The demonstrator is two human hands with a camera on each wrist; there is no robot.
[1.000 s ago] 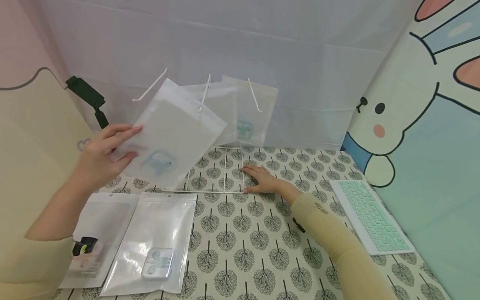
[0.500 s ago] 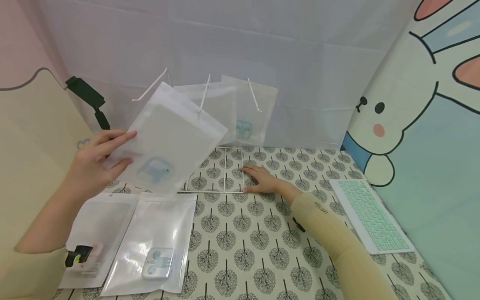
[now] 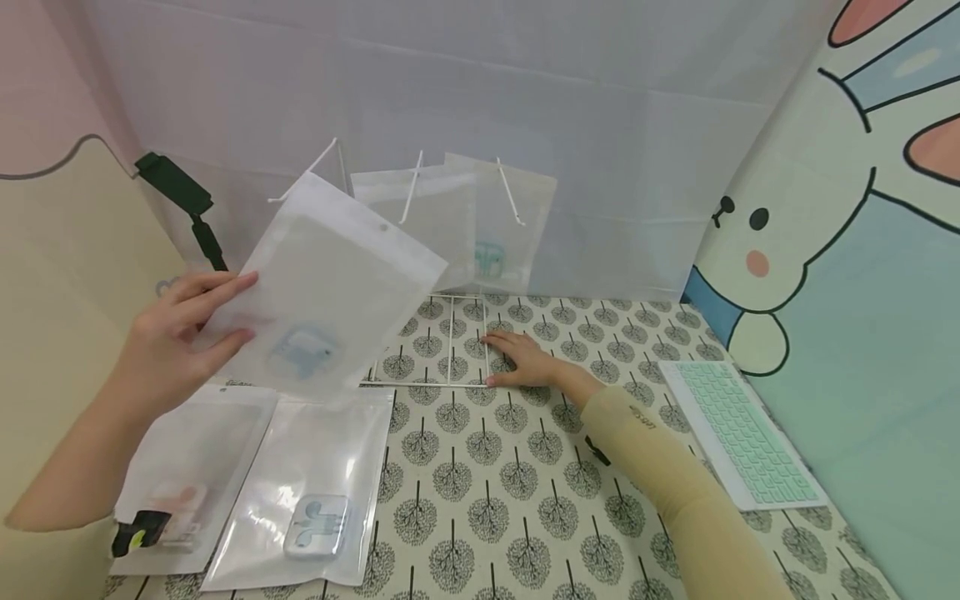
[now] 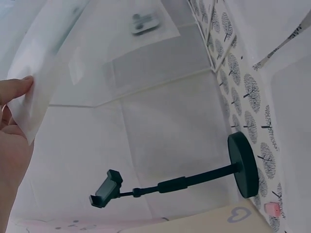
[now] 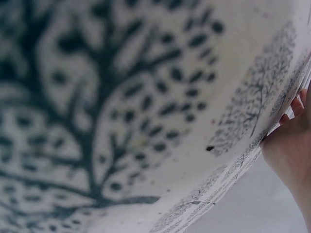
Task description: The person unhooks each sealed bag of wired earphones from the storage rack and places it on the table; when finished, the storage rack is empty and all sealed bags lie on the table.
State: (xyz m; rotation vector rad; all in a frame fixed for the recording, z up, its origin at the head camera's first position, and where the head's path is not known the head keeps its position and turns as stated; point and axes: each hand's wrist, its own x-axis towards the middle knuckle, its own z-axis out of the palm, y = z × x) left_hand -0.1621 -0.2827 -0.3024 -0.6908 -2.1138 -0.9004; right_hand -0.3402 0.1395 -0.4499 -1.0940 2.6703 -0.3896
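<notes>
Frosted bag (image 3: 330,279), white top strip with hang hole, blue earphone-like item (image 3: 303,352) showing low inside; it hung tilted in mid-air before the white wire rack (image 3: 423,384), left edge pinched between thumb and fingers of the left hand (image 3: 168,346). Right hand (image 3: 525,360): fingers loosely spread, resting at the rack's base. Cream cloth (image 3: 480,442), tree-printed, bore two flat bags (image 3: 307,458) and a mint-keyed keyboard (image 3: 742,433); pale sheet (image 3: 562,75) stood behind, cartoon-rabbit hanging (image 3: 855,383) at right
</notes>
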